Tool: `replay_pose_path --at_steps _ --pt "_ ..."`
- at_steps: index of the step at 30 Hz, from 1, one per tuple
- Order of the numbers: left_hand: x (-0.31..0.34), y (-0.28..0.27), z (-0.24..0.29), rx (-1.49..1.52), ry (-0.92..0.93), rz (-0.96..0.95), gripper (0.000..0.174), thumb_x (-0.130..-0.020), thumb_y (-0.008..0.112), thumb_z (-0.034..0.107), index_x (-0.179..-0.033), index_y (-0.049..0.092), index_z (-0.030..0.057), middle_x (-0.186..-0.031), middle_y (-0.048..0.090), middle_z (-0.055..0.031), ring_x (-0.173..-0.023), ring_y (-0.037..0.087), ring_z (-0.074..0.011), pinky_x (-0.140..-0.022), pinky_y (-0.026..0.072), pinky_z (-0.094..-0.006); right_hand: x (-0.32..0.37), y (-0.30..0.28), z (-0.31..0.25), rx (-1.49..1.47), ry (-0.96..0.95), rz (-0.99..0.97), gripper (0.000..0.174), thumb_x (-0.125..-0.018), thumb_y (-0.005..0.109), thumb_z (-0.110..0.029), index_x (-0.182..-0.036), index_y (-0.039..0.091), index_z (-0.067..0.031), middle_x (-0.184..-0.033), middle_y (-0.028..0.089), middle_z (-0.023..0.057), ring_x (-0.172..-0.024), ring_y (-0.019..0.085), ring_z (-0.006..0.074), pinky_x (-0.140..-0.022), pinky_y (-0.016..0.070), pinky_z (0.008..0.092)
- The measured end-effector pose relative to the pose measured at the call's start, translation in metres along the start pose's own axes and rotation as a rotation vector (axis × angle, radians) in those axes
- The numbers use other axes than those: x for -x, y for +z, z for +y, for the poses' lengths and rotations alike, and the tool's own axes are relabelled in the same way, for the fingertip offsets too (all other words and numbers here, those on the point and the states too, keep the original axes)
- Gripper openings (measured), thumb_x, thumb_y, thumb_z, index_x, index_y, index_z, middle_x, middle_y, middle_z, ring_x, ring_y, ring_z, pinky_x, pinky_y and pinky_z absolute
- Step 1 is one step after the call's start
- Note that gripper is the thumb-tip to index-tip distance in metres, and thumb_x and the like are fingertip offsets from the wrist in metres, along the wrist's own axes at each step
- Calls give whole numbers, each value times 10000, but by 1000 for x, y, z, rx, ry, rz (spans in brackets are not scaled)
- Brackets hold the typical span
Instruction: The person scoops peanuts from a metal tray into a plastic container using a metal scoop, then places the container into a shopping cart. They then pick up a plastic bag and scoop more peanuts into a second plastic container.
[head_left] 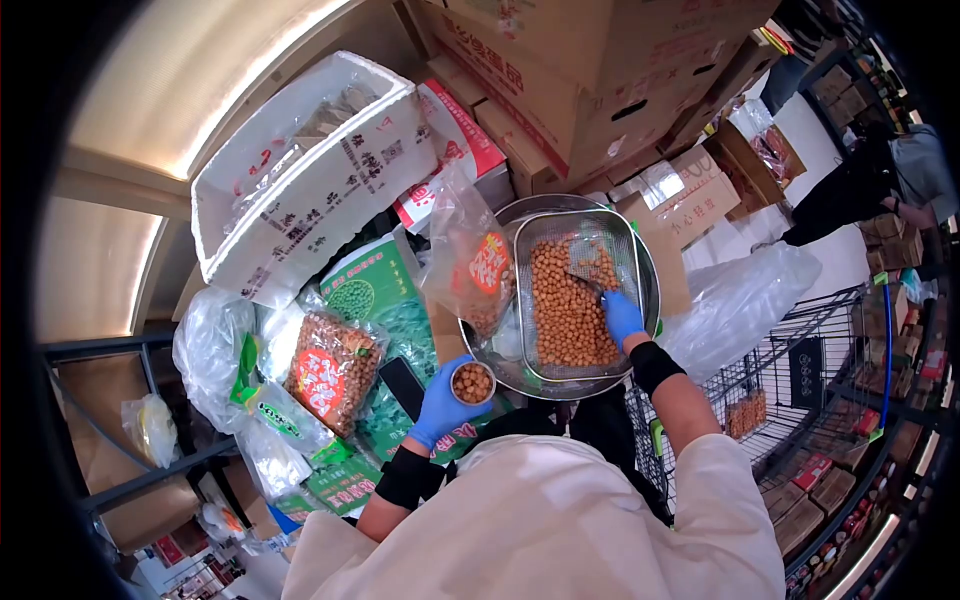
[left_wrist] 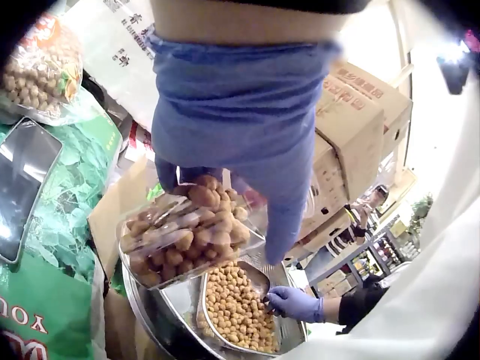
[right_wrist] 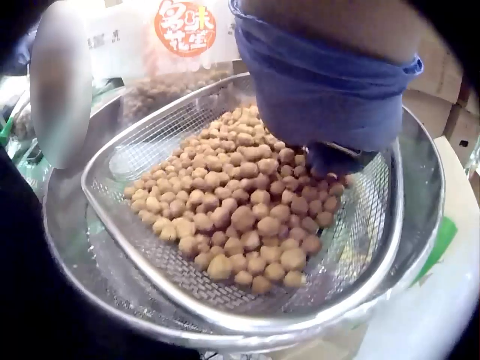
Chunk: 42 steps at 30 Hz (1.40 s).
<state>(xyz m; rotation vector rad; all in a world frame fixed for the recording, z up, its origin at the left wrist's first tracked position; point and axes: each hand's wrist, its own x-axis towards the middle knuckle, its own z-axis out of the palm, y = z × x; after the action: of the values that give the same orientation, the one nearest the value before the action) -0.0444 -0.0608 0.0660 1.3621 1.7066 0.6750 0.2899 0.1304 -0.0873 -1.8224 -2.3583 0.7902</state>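
Observation:
My gloved left hand [head_left: 440, 412] grips a clear plastic tub [left_wrist: 154, 259] heaped with round brown coated peanuts, to the left of the metal basin [right_wrist: 66, 225]. Inside that basin sits a wire-mesh basket [right_wrist: 101, 169] with a broad layer of the same coated peanuts [right_wrist: 232, 199]. My right hand [head_left: 623, 318], gloved too, holds a metal scoop [left_wrist: 255, 279] by its handle over the basket's right side. The scoop's bowl lies among the peanuts in the left wrist view. In the right wrist view the glove hides most of the scoop.
A part-filled plastic bag [head_left: 465, 265] leans at the basin's left. Farther left lie a full bag of peanuts [head_left: 330, 368] and a phone [head_left: 402, 388] on green sacks. A white foam box [head_left: 310, 190] and stacked cartons [head_left: 590, 110] stand behind; a shopping cart [head_left: 790, 360] is at right.

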Motion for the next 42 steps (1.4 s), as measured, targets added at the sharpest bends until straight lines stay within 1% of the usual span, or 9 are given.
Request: replay_pose_path --at_steps 10,13,15,18,22,27,34,39,42 --pt "-10 0 4 -22 13 21 790 -574 890 260 -1232 505 55 -1152 584 -101 -1075 590 -224 -952 468 -346 23 30 3 -150 30 -132 230 -955 451 -218 -1008 586 -38 -937 626 230 -895 610 419 -763 490 483" --pt "-22 8 10 -85 61 68 795 -573 871 284 -1240 513 43 -1126 587 -145 -1053 589 -290 -948 466 -374 20 36 6 -438 206 -274 245 -965 468 -239 -986 595 -31 -857 645 177 -788 639 333 -699 504 419" --pt "-31 16 11 -39 75 90 792 -577 867 294 -1239 513 43 -1126 590 -145 -1052 588 -292 -944 466 -378 21 32 4 -787 377 -366 255 -976 478 -245 -958 599 -22 -795 634 97 -695 602 195 -647 496 327" --pt "-50 29 16 -21 109 115 786 -581 860 312 -1234 515 43 -1127 596 -147 -1051 585 -299 -931 469 -389 26 24 6 -908 365 -351 258 -985 477 -243 -953 597 -17 -777 612 47 -669 552 117 -631 480 268" --pt "-80 46 24 -129 202 113 778 -576 856 330 -1219 521 48 -1125 602 -161 -1056 578 -314 -907 474 -409 32 1 11 -895 280 -348 276 -991 461 -256 -985 603 -19 -779 611 41 -689 566 131 -651 488 278" --pt "-114 73 27 -134 219 157 779 -541 853 300 -1208 529 61 -1097 608 -157 -978 605 -345 -875 485 -415 50 -74 -20 -771 181 -354 298 -998 463 -281 -992 604 -18 -795 611 29 -707 558 105 -665 476 249" --pt "-130 87 49 -264 181 162 735 -528 837 255 -1173 545 55 -1093 609 -161 -1017 597 -325 -885 484 -406 74 -137 -50 -755 141 -407 332 -978 482 -317 -987 625 -17 -807 624 44 -718 583 135 -687 491 288" --pt "-134 96 52 -296 398 103 731 -551 831 295 -1188 537 92 -1098 594 -132 -1008 580 -315 -852 464 -424 78 -159 -73 -245 -86 -289 305 -909 527 -312 -906 641 -29 -829 651 184 -773 640 323 -712 506 420" --pt "-133 100 54 -232 440 61 721 -554 834 296 -1180 542 91 -1092 597 -136 -999 583 -324 -860 465 -425 76 -176 -102 -59 -25 -218 286 -872 556 -324 -872 661 -58 -834 651 197 -799 632 367 -712 504 456"
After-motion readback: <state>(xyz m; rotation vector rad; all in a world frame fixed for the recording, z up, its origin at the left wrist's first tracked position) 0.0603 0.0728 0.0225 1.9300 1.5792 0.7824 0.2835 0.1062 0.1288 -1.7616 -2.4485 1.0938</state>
